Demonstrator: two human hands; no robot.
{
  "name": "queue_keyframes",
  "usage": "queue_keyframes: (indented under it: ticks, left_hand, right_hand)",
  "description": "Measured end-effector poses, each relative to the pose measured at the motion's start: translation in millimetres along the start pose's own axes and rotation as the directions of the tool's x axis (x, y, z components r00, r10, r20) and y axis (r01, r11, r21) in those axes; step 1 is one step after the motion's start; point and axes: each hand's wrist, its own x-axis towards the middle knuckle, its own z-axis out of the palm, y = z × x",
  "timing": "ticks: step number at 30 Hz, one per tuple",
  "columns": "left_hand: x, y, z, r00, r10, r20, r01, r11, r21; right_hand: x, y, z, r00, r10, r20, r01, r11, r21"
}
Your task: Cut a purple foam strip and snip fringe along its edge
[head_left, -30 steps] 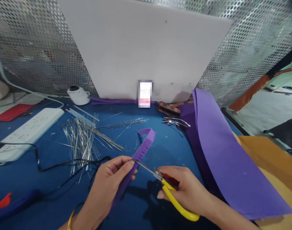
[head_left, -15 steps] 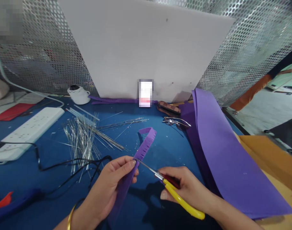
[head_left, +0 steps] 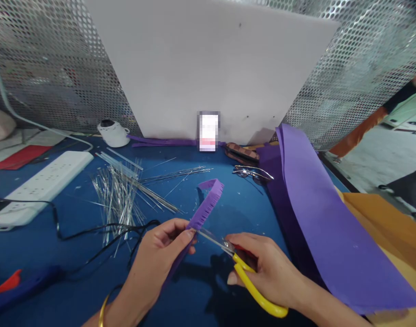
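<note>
Between the thumb and fingers of my left hand is a purple strip, pinched partway along its length. Its far part is fringed with short slits down one edge and curls over at the end; the near part hangs below my fingers. My right hand grips yellow-handled scissors, which point left. The blades are parted a little at the strip's edge, close to my left thumb. Their tips are partly hidden by the strip and thumb.
Thin metal wires lie in a heap at left, near a white power strip and black cables. Large purple sheets rest at right. Eyeglasses, a checkered case, a pixelated upright screen and a white cup stand farther back.
The scissor blades have opened from nearly closed, and their lower handle has swung slightly left. My left hand still pinches the strip. The whole view has shifted slightly.
</note>
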Motion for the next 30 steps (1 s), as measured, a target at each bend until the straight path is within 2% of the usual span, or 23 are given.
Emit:
queue_keyframes:
  ticks: [17, 26, 30]
  left_hand:
    - [1.3, -0.2, 1.5, 1.000, -0.015, 0.008, 0.015, 1.000, 0.004]
    - [2.6, -3.3, 1.0, 1.000, -0.027, 0.000, 0.027, 0.998, -0.055]
    - [2.5, -3.6, 0.9, 0.999, -0.048, 0.002, 0.048, 0.995, -0.089]
  right_hand:
    - [-1.2, 1.1, 3.3, 1.000, -0.021, -0.010, 0.021, 0.999, 0.023]
    - [-0.9, 1.0, 3.1, 0.999, -0.046, -0.024, 0.047, 0.996, 0.072]
    - [-0.7, 1.5, 3.5, 0.997, -0.058, -0.041, 0.060, 0.997, 0.040]
